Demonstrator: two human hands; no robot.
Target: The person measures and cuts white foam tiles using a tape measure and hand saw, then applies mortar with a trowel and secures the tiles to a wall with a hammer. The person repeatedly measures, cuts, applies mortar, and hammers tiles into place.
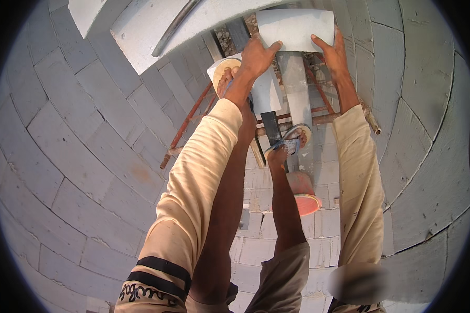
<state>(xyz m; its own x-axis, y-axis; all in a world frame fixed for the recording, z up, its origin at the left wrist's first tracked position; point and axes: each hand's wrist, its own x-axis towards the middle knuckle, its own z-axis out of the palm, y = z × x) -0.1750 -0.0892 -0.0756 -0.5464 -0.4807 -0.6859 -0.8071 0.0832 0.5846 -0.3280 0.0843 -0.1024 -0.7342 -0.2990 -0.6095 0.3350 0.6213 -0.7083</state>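
Both my hands grip a light grey concrete block (296, 26) at the top of the view. My left hand (257, 56) clasps its lower left corner and my right hand (333, 53) clasps its lower right edge. The block hangs above a narrow plank (297, 96) of a scaffold. My sandalled feet (290, 146) stand on the planks below, one further up on a pale block (270, 94).
Curved walls of grey blocks (78, 135) surround me on the left and right. A rust-coloured metal scaffold frame (185, 128) runs under the planks. An orange bucket (304, 194) sits below my feet. A grey slab with a pipe (172, 26) lies top left.
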